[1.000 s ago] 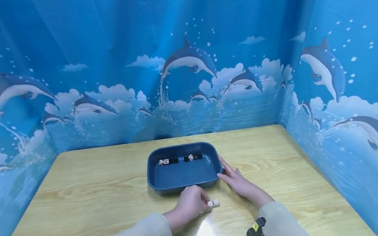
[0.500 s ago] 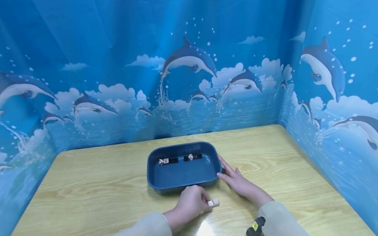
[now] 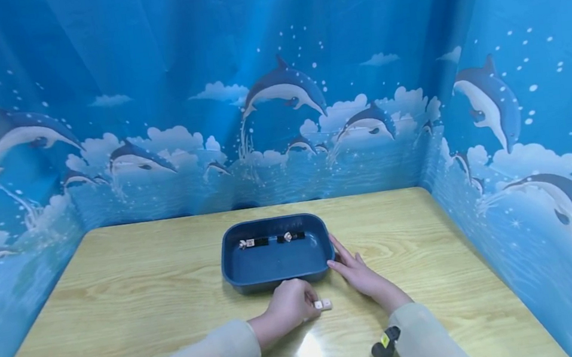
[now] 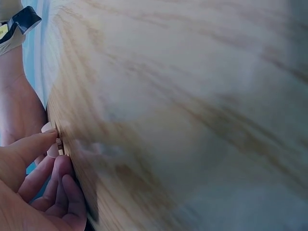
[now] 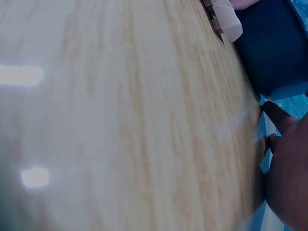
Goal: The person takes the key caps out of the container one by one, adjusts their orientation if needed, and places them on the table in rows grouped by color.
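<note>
Two small white keycap-like blocks (image 3: 323,304) stand side by side on the table in front of the tray. My left hand (image 3: 293,304) pinches the left block between thumb and fingers; in the left wrist view part of a block (image 4: 59,143) shows between the fingertips. The right wrist view shows the white blocks (image 5: 227,21) with dark undersides. My right hand (image 3: 361,277) has its fingers extended and touches the right end of a dark blue tray (image 3: 278,285). Inside the tray lie small black and white pieces (image 3: 253,242) in a line along the back.
A wood-grain table (image 3: 158,280) carries everything. Blue curtains (image 3: 177,96) with dolphins stand behind it and at both sides. Black wrist cameras (image 3: 384,349) hang under the pale sleeves.
The two white blocks have shifted very slightly and sit closer together, while the left hand keeps its pinch. The right hand stays at the tray's side.
</note>
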A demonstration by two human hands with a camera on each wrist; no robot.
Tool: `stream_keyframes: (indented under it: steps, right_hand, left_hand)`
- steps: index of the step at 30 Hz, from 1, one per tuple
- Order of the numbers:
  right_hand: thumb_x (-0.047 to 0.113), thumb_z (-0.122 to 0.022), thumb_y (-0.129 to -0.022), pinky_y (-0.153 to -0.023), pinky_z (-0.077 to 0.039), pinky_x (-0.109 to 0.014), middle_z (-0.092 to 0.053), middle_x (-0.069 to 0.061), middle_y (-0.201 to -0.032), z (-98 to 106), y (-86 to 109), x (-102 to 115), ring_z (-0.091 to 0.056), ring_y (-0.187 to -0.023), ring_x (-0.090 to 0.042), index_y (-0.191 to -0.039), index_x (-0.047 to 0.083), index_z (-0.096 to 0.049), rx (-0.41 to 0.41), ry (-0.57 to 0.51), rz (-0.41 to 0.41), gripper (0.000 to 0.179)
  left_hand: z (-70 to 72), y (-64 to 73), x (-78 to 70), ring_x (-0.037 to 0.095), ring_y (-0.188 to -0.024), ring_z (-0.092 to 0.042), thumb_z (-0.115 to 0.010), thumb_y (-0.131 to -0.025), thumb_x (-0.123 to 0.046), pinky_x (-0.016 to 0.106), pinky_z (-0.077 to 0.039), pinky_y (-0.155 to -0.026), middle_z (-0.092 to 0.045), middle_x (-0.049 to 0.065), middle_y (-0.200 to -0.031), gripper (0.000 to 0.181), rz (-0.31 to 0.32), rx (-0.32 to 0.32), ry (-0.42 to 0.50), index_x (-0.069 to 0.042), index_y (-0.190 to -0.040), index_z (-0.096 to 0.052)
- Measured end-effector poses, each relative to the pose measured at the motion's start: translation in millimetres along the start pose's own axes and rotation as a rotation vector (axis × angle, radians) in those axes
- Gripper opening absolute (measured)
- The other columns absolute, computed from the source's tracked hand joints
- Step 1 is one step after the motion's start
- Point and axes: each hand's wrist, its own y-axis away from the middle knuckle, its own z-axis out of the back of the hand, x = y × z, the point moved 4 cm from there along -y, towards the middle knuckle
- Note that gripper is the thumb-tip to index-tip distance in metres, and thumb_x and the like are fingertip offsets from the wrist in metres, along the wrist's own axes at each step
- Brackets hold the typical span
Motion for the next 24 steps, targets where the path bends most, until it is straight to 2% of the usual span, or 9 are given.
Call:
stream_keyframes:
  steps: [4, 11, 17, 24]
  right_hand:
    - [0.034, -0.042, -0.105, -0.111, 0.016, -0.054, -0.034, -0.017, -0.151, -0.4, -0.7, -0.9, -0.031, -0.140, -0.032, -0.158, 0.026, -0.007, 0.000, -0.002, -0.014, 0.064]
    - [0.033, -0.043, -0.105, -0.111, 0.015, -0.054, -0.033, -0.016, -0.152, 1.0, 3.7, 9.0, -0.032, -0.139, -0.033, -0.158, 0.025, -0.008, -0.002, -0.014, -0.018, 0.064]
    - [0.036, -0.043, -0.105, -0.112, 0.016, -0.051, -0.032, -0.011, -0.153, -0.2, 0.9, 1.9, -0.031, -0.140, -0.030, -0.157, 0.033, -0.007, -0.001, -0.005, -0.045, 0.063]
    - [0.037, -0.043, -0.105, -0.112, 0.015, -0.052, -0.032, -0.012, -0.153, -0.3, 1.1, 0.9, -0.030, -0.140, -0.031, -0.157, 0.034, -0.006, -0.001, 0.001, -0.051, 0.064]
  left_hand:
    - [-0.2, -0.1, 0.0, 0.004, -0.067, -0.057, -0.088, -0.067, -0.015, 0.024, -0.049, -0.065, -0.066, -0.011, -0.072, 0.018, -0.009, -0.012, -0.008, -0.016, -0.074, -0.072]
    - [-1.7, -0.8, 1.2, 0.002, -0.059, -0.052, -0.088, -0.068, -0.012, 0.021, -0.045, -0.057, -0.059, -0.013, -0.065, 0.018, -0.024, -0.019, 0.008, -0.014, -0.075, -0.071]
    - [-1.6, -0.7, 1.3, 0.002, -0.058, -0.051, -0.087, -0.067, -0.011, 0.021, -0.044, -0.057, -0.058, -0.013, -0.065, 0.018, -0.025, -0.019, 0.017, -0.014, -0.076, -0.071]
    - [-1.2, -1.4, 0.9, 0.001, -0.059, -0.051, -0.088, -0.068, -0.012, 0.021, -0.045, -0.058, -0.059, -0.013, -0.065, 0.018, -0.051, -0.026, -0.005, -0.015, -0.076, -0.072]
